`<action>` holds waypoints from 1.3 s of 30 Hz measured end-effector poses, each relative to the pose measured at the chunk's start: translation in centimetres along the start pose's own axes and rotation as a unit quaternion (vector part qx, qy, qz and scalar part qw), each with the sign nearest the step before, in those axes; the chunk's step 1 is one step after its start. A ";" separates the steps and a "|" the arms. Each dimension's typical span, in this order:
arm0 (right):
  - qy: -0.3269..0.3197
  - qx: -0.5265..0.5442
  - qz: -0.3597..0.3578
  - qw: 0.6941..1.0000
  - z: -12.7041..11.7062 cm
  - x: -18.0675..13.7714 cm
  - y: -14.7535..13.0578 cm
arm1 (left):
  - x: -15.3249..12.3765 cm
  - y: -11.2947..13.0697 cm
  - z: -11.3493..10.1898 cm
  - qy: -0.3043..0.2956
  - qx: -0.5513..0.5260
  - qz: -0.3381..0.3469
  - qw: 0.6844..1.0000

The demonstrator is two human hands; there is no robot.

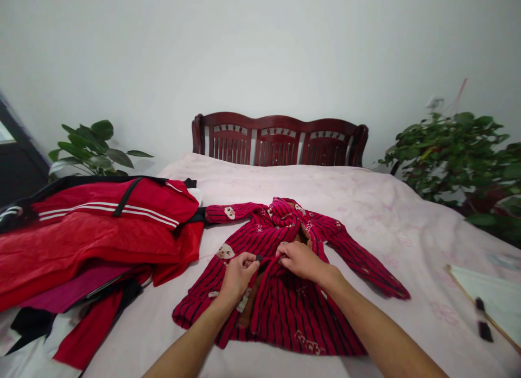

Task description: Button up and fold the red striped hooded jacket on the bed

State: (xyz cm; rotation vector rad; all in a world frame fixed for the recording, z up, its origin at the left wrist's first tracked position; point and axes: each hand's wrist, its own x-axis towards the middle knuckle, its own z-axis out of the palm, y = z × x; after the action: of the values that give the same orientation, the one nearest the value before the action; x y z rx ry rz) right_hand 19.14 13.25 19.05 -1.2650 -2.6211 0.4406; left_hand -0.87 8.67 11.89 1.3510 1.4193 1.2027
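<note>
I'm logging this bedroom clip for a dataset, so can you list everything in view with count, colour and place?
striped jacket: one, red with dark stripes, spread flat mid-bed
black button: one, on the jacket front, at the left fingertips
clothes pile: one heap, red, magenta and black, left side of the bed
bed sheet: one, pale pink, covering the bed
headboard: one, dark red wood, far end of the bed
plants: two, green, one at each side by the wall
board: one, white, right edge, with dark clips
left hand: pinching the jacket front at the button
right hand: gripping the jacket front opposite
</note>
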 end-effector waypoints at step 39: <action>-0.040 0.085 -0.003 0.996 1.5 1.8 0.5 | -1.9 4.5 1.2 -0.079 0.414 0.129 0.897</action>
State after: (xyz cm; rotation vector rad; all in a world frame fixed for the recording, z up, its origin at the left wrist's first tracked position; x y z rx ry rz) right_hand 17.94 14.68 17.54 -1.2091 -2.5868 0.7107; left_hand 1.39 6.76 15.92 2.2144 1.7510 0.5982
